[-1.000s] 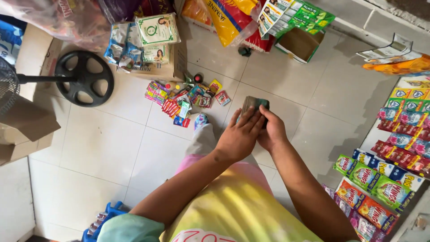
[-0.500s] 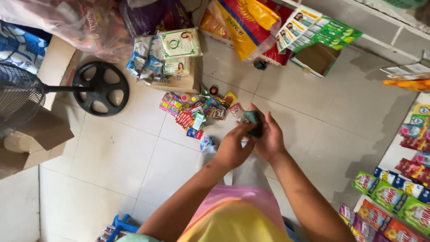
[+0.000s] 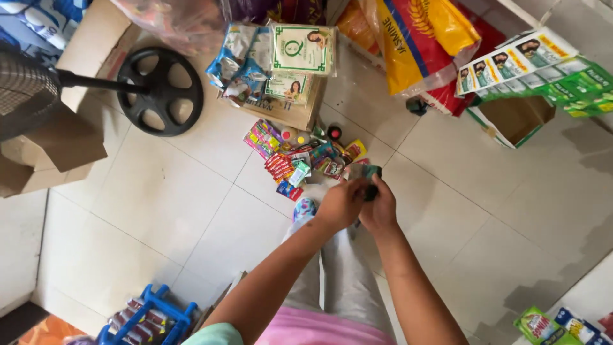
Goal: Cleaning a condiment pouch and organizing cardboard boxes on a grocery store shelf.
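From the head camera, both hands meet over a pale tiled floor [image 3: 159,211]. The left hand [image 3: 341,204] and the right hand [image 3: 380,207] press together, fingers curled around a small dark-green glossy packet [image 3: 369,176] whose top edge pokes out above the knuckles; both are clasped on it.

Just beyond the hands lies a loose heap of small bright foil sachets and little bottles [image 3: 306,160], crinkled and shiny, directly on the tiles and almost touching the hands' far side. Behind that heap stands an open brown cardboard box [image 3: 290,112] stacked with flat white-and-green paper packs and blue plastic pouches. To its left sits the round black spoked base of a standing fan [image 3: 159,89], with the grey wire grille at the frame edge.

Further right, a tall yellow-and-red woven sack [image 3: 415,45] leans upright, and beside it a green-and-white printed carton [image 3: 523,89] lies open. A blue plastic crate [image 3: 150,316] of packets sits near the lower left; soft, colourful pouches [image 3: 562,326] line the lower right corner.
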